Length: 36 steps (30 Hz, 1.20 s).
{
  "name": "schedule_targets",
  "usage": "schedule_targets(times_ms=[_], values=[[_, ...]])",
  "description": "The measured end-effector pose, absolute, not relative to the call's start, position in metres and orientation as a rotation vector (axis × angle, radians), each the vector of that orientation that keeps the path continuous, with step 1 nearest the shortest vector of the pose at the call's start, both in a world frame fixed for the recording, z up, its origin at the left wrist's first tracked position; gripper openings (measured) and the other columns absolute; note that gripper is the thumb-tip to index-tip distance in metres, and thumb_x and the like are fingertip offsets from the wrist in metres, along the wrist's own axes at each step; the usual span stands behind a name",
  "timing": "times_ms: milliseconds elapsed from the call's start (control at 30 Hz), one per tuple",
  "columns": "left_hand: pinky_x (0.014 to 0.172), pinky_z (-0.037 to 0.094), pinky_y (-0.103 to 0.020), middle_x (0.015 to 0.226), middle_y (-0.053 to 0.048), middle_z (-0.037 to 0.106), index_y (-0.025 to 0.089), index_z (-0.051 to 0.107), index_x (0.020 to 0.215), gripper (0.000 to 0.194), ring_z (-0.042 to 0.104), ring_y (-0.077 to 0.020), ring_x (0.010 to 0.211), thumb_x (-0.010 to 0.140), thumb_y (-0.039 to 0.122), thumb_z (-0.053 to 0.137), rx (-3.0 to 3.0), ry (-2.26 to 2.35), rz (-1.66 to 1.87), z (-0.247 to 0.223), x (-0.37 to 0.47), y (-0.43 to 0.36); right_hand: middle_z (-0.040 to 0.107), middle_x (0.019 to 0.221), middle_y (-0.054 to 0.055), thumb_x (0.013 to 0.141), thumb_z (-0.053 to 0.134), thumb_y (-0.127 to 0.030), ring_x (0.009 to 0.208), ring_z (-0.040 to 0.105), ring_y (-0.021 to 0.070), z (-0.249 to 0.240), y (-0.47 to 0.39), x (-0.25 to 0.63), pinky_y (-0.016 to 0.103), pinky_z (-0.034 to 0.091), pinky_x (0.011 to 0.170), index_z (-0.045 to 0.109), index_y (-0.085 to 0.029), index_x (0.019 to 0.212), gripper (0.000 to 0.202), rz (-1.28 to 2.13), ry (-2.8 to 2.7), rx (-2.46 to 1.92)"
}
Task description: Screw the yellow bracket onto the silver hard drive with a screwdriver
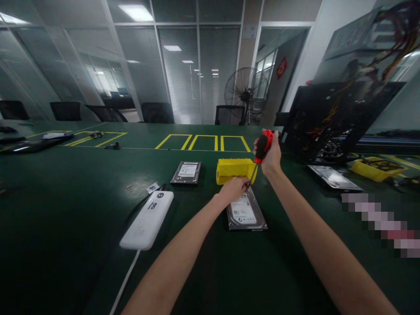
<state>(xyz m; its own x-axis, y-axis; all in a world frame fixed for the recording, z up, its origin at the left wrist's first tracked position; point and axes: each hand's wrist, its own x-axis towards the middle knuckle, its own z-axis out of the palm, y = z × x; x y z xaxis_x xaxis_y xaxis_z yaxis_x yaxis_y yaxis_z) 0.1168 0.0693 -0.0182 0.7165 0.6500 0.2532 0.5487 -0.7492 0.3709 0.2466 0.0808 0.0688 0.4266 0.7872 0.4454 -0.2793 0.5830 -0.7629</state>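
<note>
My right hand (271, 154) is wrapped round the red and black handle of a screwdriver (263, 146), whose shaft points down and to the left. The screwdriver's tip meets the fingers of my left hand (234, 190) over the far end of a hard drive (245, 214). My left fingers are pinched together there; whatever they hold is too small to make out. The drive lies label up on the green table (203, 271). Just behind it stands a yellow bin (234, 168). A second hard drive (187, 172) lies farther left.
On the left lies a white power bank (149, 221) with a cable. To the right are an open computer case (328, 118), another drive (334, 177) and a yellow tray (376, 168). Yellow tape outlines (203, 136) mark the far table. A fan (246, 94) stands beyond.
</note>
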Motion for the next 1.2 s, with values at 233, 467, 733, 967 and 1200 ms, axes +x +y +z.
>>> schedule_targets(times_ms=[233,467,733,967,1200], values=[[0.081,0.049,-0.03,0.109,-0.008,0.067,0.018,0.06,0.115,0.033,0.063,-0.0215,0.098,0.09,0.014,0.038,2.653,0.973,0.558,-0.0179,0.1175,0.0688,0.056,0.059,-0.009,0.07,0.065,-0.057,0.044,0.051,0.0054,0.0692,0.077,0.2393,0.015,0.034,0.036,0.041,-0.026,0.084,0.041,0.655,-0.914,-0.648],[0.082,0.049,-0.028,0.108,-0.007,0.067,0.018,0.059,0.115,0.032,0.063,-0.0195,0.098,0.09,0.014,0.039,2.631,0.963,0.566,-0.0193,0.118,0.07,0.054,0.056,-0.004,0.076,0.047,-0.068,0.041,0.05,0.0062,0.0705,0.0767,0.2412,0.018,0.038,0.036,0.056,-0.019,0.078,0.05,0.729,-0.964,-0.654],[0.081,0.049,-0.029,0.108,-0.007,0.067,0.018,0.059,0.113,0.03,0.063,-0.0203,0.097,0.091,0.015,0.038,2.618,0.995,0.535,-0.0154,0.1174,0.0674,0.053,0.059,-0.006,0.075,0.052,-0.065,0.04,0.047,0.0048,0.0722,0.072,0.237,0.016,0.032,0.031,0.05,-0.023,0.084,0.043,0.694,-1.019,-0.666],[0.084,0.049,-0.028,0.112,-0.008,0.065,0.017,0.052,0.12,0.031,0.062,-0.0185,0.099,0.092,0.015,0.037,2.591,0.974,0.543,-0.0162,0.1173,0.0679,0.052,0.061,-0.008,0.07,0.068,-0.051,0.04,0.045,0.0046,0.0717,0.071,0.2372,0.017,0.034,0.032,0.043,-0.024,0.08,0.038,0.666,-1.044,-0.691],[0.08,0.05,-0.029,0.108,-0.008,0.066,0.017,0.056,0.114,0.029,0.063,-0.0192,0.095,0.092,0.015,0.038,2.605,0.992,0.524,-0.0146,0.1168,0.0671,0.052,0.062,-0.004,0.075,0.052,-0.065,0.043,0.047,0.0049,0.071,0.0728,0.2417,0.019,0.035,0.036,0.055,-0.02,0.083,0.045,0.786,-1.057,-0.702]])
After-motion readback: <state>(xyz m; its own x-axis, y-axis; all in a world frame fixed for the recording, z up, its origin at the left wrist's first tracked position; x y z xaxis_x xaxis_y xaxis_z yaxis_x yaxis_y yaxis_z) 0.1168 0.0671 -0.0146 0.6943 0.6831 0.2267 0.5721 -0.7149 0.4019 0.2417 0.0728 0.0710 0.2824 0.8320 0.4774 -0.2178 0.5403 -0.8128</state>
